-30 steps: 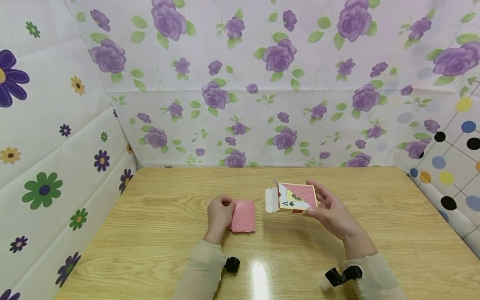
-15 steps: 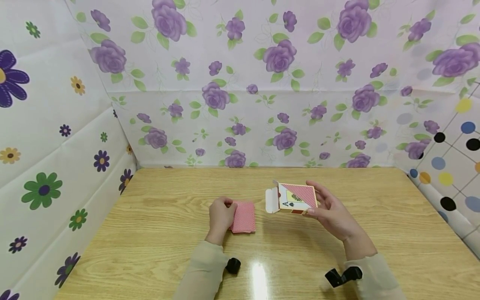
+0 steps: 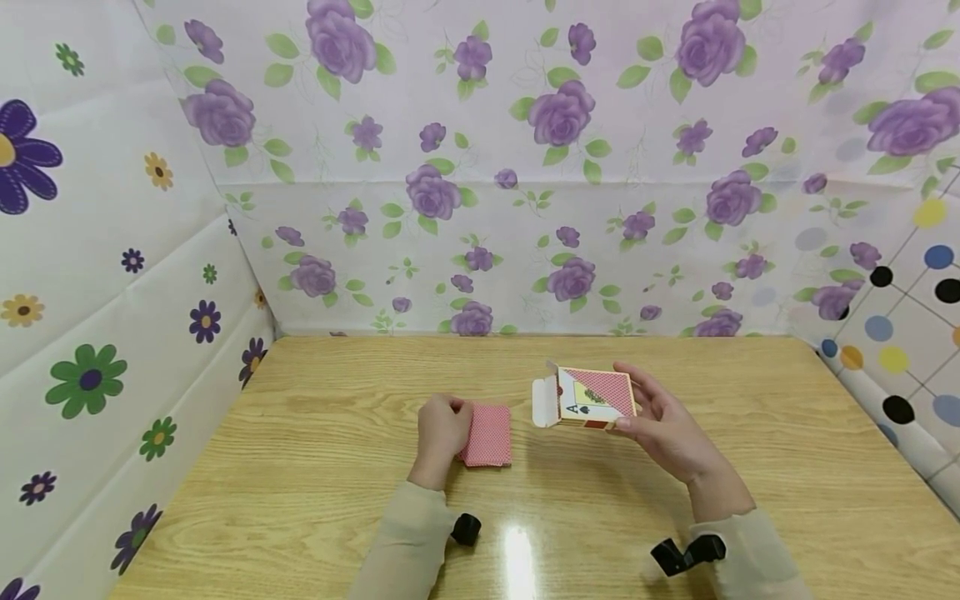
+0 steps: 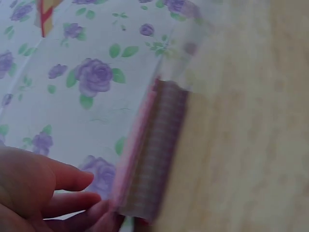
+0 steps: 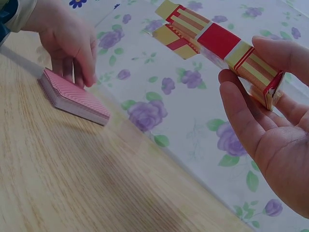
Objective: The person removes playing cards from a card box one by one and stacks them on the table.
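Observation:
A deck of playing cards (image 3: 491,435) with red-patterned backs lies face down on the table, its edges slightly uneven. My left hand (image 3: 442,429) grips it at the left edge, fingers bent; part of that edge is hidden. In the left wrist view the deck (image 4: 154,150) is blurred, with fingertips against its lower end. To the right, my right hand (image 3: 667,425) holds a playing card box (image 3: 596,396) above the table, between thumb and fingers. The box shows an ace of spades, and its flap (image 3: 546,402) hangs open toward the deck. The box (image 5: 219,41) is tilted in the right wrist view.
A wood-grain table (image 3: 315,500) spreads under both hands. Flowered cloth (image 3: 510,200) hangs behind it, with patterned cloth on the left and right sides. Black camera mounts (image 3: 465,529) sit on the wrists.
My left hand has shifted very slightly to the right along the deck, whose left edge shows a little less skew. The right hand and the box stay in place.

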### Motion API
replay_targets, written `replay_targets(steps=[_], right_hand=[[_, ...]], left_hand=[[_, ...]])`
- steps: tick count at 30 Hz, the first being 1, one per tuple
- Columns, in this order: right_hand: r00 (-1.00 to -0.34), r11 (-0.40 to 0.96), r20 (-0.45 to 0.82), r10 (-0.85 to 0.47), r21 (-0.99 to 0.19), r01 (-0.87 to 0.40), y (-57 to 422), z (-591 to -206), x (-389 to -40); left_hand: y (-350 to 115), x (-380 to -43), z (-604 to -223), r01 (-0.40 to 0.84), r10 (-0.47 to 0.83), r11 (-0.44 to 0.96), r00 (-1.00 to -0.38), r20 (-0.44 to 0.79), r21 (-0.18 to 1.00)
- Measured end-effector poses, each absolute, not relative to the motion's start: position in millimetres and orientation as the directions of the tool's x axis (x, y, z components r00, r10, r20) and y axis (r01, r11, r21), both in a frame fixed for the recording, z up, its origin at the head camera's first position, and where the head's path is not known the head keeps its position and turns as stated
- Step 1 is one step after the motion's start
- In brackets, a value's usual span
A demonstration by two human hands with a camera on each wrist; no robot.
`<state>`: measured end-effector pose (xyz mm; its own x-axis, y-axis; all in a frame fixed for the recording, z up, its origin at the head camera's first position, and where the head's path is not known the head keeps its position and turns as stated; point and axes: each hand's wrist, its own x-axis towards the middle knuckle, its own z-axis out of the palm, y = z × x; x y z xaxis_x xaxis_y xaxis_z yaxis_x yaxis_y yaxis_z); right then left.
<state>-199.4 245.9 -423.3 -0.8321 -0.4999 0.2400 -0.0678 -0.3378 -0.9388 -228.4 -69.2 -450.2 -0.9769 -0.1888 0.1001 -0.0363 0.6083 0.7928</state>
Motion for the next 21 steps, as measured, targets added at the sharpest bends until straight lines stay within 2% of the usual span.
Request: replay_targets(steps=[14, 21], right_hand=[[-0.834, -0.333, 0.237, -0.499, -0.941, -0.068, 245.6, -424.3, -199.1], [-0.835, -0.323, 0.237, -0.496, -0.943, -0.076, 245.1, -424.7, -199.7]], left_hand=[[-73.0, -223.3, -433.5, -0.063, -0.093, 0.604, -0.996, -0.008, 0.795], [-73.3, -223.2, -431.5, -0.056, -0.082, 0.609, -0.997, -0.008, 0.791]])
